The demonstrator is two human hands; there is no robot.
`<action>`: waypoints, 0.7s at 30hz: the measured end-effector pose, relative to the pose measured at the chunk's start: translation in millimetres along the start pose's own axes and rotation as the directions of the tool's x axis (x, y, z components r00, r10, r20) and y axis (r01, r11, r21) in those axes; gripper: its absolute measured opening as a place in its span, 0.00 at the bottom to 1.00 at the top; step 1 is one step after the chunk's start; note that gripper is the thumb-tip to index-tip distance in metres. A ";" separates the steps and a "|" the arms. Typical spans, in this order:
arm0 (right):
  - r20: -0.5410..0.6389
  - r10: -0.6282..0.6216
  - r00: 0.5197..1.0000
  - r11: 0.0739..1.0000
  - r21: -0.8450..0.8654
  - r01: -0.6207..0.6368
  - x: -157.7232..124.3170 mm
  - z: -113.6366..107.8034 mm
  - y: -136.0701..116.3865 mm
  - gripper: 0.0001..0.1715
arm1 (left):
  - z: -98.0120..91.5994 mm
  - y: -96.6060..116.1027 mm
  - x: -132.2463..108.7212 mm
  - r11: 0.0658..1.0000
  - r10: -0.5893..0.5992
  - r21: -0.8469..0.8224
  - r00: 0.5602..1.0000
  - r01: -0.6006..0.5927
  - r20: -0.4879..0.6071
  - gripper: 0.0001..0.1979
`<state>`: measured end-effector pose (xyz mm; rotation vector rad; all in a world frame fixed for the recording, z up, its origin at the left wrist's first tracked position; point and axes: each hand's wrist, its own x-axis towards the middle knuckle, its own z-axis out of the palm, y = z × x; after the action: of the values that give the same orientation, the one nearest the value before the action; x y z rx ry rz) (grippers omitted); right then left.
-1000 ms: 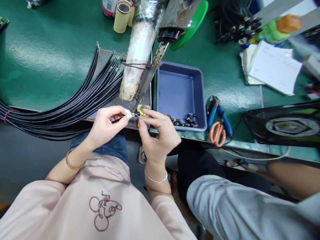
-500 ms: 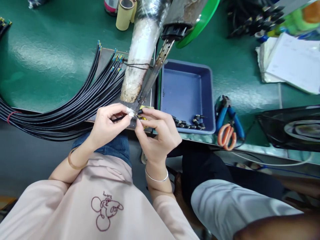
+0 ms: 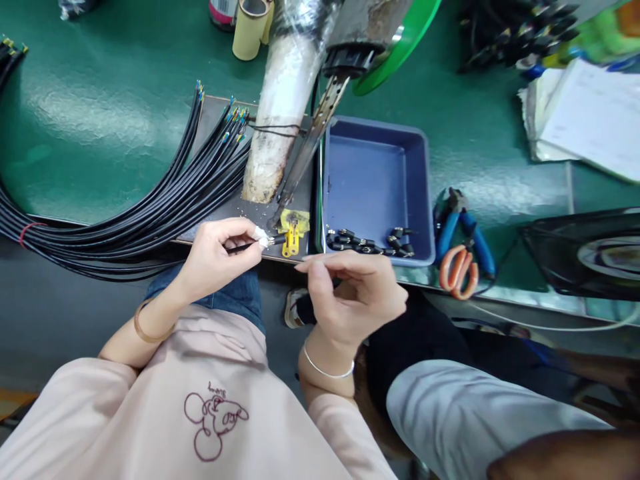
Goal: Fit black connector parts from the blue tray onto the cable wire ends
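My left hand [image 3: 220, 257] pinches a thin black cable [image 3: 240, 249] between thumb and taped forefinger. A small black connector [image 3: 277, 239] is at the cable's end, at the yellow jig [image 3: 291, 233] on a dark plate; whether it touches the jig I cannot tell. Above hangs the slanted metal tip of a soldering tool [image 3: 313, 137], beside a wrapped white pipe [image 3: 277, 113]. My right hand [image 3: 353, 290] is apart from the cable, before the blue tray [image 3: 427, 193]. Its thumb and forefinger are pressed together; anything between them is too small to make out.
Several black connectors [image 3: 367, 245] lie along the tray's near side. A tied bundle of black cables [image 3: 135, 227] curves across the left. Blue-handled cutters [image 3: 473, 243] and orange-handled scissors [image 3: 457, 270] lie right of the tray. Papers [image 3: 593, 120] are farther back. Another person's leg [image 3: 425, 340] is close by.
My right hand has moved away from the connector, right and toward me, uncovering the yellow jig. My left hand stays on the cable in nearly the same place.
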<state>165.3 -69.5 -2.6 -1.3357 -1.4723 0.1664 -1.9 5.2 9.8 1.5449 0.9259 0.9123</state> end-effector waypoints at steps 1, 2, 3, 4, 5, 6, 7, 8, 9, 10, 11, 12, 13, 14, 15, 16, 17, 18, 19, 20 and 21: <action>0.088 0.001 0.996 0.998 -0.063 0.004 0.9 -4.5 -1.3 0.07 | -0.9 0.4 -1.6 1.000 -0.005 0.005 1.000 0.004 0.024 0.06; 0.183 -0.004 0.983 0.992 -0.122 0.027 2.1 -8.0 -2.1 0.08 | -2.0 0.7 -3.6 1.000 -0.007 0.013 0.998 0.007 0.056 0.06; 0.269 -0.013 0.963 0.985 -0.164 0.060 3.6 -10.3 -2.3 0.08 | -3.4 0.7 -5.8 1.000 -0.009 0.026 0.996 0.006 0.093 0.06; 0.329 -0.025 0.944 0.977 -0.194 0.093 5.1 -11.3 -1.9 0.08 | -5.0 0.5 -8.3 0.999 -0.008 0.044 0.991 0.002 0.134 0.06; 0.361 -0.033 0.932 0.970 -0.213 0.117 6.3 -11.1 -0.8 0.08 | -6.9 -0.1 -11.1 0.998 -0.006 0.069 0.984 -0.006 0.177 0.07; 0.369 -0.037 0.929 0.966 -0.226 0.128 7.1 -9.8 0.8 0.08 | -8.8 -0.8 -14.1 0.995 -0.001 0.101 0.975 -0.022 0.222 0.07; 0.353 -0.037 0.935 0.964 -0.232 0.126 7.4 -7.8 2.7 0.07 | -10.8 -1.8 -17.3 0.989 0.006 0.138 0.962 -0.046 0.274 0.07; 0.321 -0.035 0.946 0.965 -0.234 0.115 7.3 -5.2 4.7 0.07 | -12.7 -3.0 -20.6 0.981 0.015 0.180 0.943 -0.078 0.331 0.07; 0.278 -0.027 0.960 0.968 -0.232 0.095 6.8 -2.3 6.7 0.06 | -14.5 -4.4 -23.9 0.967 0.022 0.226 0.921 -0.118 0.388 0.08; 0.228 -0.015 0.973 0.972 -0.224 0.068 6.1 0.7 8.6 0.06 | -16.2 -5.8 -27.0 0.949 0.027 0.271 0.898 -0.161 0.439 0.08; 0.176 -0.001 0.984 0.976 -0.214 0.039 5.1 3.5 10.3 0.05 | -17.7 -7.2 -29.9 0.930 0.028 0.311 0.882 -0.195 0.471 0.08; 0.120 0.015 0.993 0.979 -0.203 0.010 4.2 5.9 11.8 0.04 | -19.0 -8.6 -32.3 0.916 0.028 0.340 0.877 -0.215 0.479 0.08; 0.061 0.028 0.998 0.982 -0.188 -0.016 3.2 7.3 13.2 0.03 | -20.3 -9.9 -34.0 0.910 0.031 0.354 0.888 -0.215 0.459 0.07; -0.003 0.037 0.999 0.985 -0.168 -0.037 2.2 7.2 14.4 0.03 | -21.6 -11.0 -34.7 0.913 0.042 0.355 0.910 -0.203 0.412 0.07; -0.079 0.033 0.996 0.988 -0.150 -0.045 1.0 4.9 15.3 0.02 | -22.9 -11.9 -34.4 0.916 0.062 0.353 0.936 -0.191 0.346 0.07; -0.138 0.011 0.990 0.991 -0.133 -0.030 -0.4 0.0 15.6 0.03 | -24.3 -12.5 -32.8 0.912 0.093 0.363 0.960 -0.189 0.265 0.07; -0.174 -0.019 0.985 0.993 -0.117 -0.002 -2.3 -7.6 15.1 0.04 | -25.8 -12.7 -29.9 0.897 0.133 0.397 0.975 -0.195 0.179 0.08; -0.206 -0.063 0.977 0.992 -0.118 0.039 -4.7 -17.8 13.4 0.08 | -27.3 -12.7 -25.6 0.861 0.180 0.465 0.978 -0.207 0.103 0.08; -0.113 -0.107 0.988 0.991 -0.091 0.097 -7.7 -29.8 10.4 0.12 | -28.8 -12.2 -20.3 0.799 0.228 0.563 0.973 -0.209 0.038 0.09; -0.048 -0.116 0.992 0.991 -0.078 0.112 -11.1 -42.4 5.9 0.17 | -30.1 -11.4 -14.2 0.721 0.253 0.666 0.967 -0.192 0.005 0.10; 0.016 -0.099 0.995 0.992 -0.073 0.100 -14.5 -54.0 0.2 0.21 | -31.1 -10.4 -7.8 0.639 0.259 0.753 0.966 -0.156 -0.019 0.11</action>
<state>202.8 -109.0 10.4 -1.3186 -1.5653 0.0561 -34.3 11.6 3.3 2.3691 1.3407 0.8295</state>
